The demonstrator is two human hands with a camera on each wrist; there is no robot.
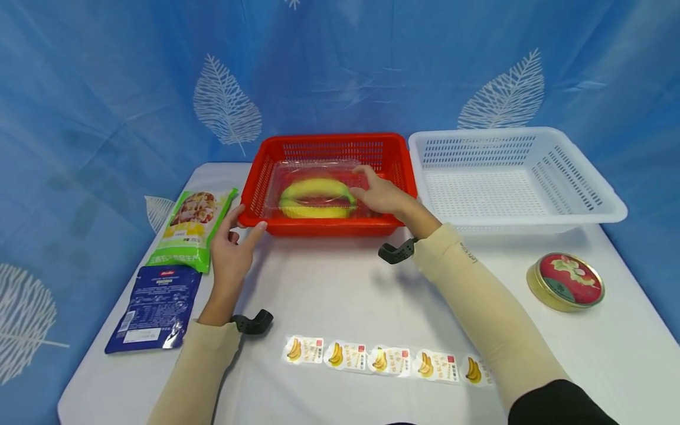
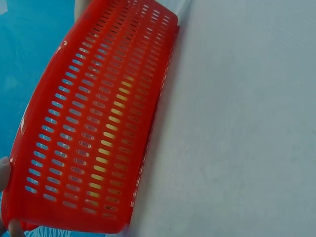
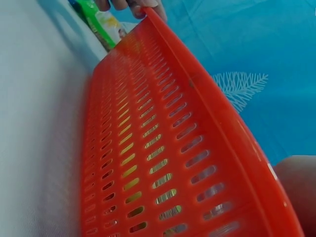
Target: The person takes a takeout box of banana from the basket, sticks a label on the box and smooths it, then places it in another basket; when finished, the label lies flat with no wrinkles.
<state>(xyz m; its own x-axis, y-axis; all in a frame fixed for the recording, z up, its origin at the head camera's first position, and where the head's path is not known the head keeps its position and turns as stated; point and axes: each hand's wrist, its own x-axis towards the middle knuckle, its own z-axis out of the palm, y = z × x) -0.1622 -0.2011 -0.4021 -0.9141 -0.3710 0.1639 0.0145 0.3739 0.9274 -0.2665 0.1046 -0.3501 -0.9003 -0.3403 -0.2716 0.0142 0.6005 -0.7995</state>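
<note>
Inside the red basket lies a clear plastic clamshell box with yellow bananas in it. My left hand grips the basket's front left corner, thumb on the near rim and fingers at the left side. Reaching over the front rim, my right hand holds the right end of the box, thumb and forefinger on its lid. Its other fingers are hidden in the head view. Through the slots in the left wrist view, yellow shows behind the basket wall.
Right of the red basket stands a white basket. A round gold tin sits at the right. Along the front runs a row of banana stickers. Green and dark blue food pouches lie at the left edge.
</note>
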